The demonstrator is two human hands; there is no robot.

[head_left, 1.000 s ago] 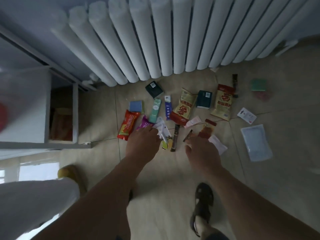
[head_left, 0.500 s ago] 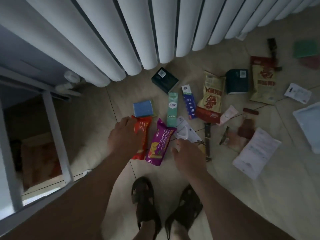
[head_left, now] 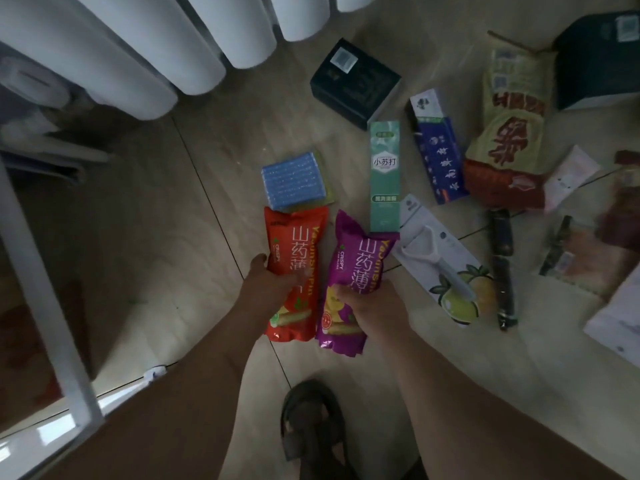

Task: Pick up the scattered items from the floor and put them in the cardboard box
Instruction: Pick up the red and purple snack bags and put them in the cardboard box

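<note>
While my left hand (head_left: pixel 273 289) grips the red foil snack packet (head_left: pixel 294 271) and my right hand (head_left: pixel 372 311) the purple foil snack packet (head_left: pixel 353 278), both low over the tiled floor (head_left: pixel 173 237), lift gently; contents look crushable.

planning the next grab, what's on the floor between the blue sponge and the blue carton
In the head view, only the green toothpaste box lies between the blue sponge and the blue carton, with bare floor either side.
</note>
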